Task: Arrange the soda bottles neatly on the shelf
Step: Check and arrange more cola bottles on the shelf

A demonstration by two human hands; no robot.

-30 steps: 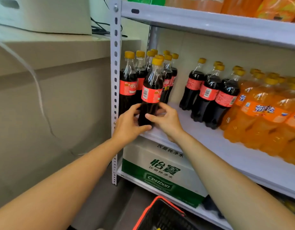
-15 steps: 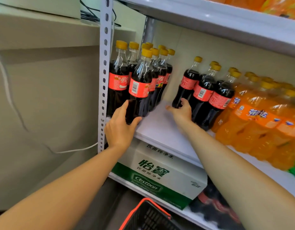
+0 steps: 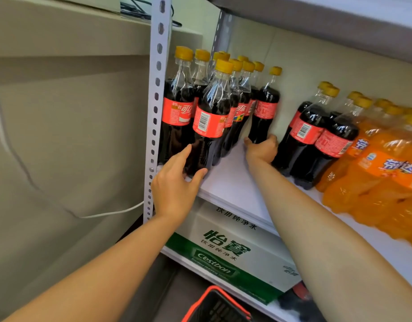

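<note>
Glossy clear-plastic cola bottles (image 3: 209, 117) on matt white shelf (image 3: 233, 182).

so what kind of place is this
Probably a small shop or its stockroom: a metal shelf rack holds rows of cola bottles and orange soda bottles, a carton of bottled water sits below, and a red basket shows lower down.

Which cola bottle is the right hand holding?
The lone cola bottle just right of the packed cola cluster, towards the back; the right hand grips its base. The left hand holds the cluster's front bottle, barcode facing out.
</note>
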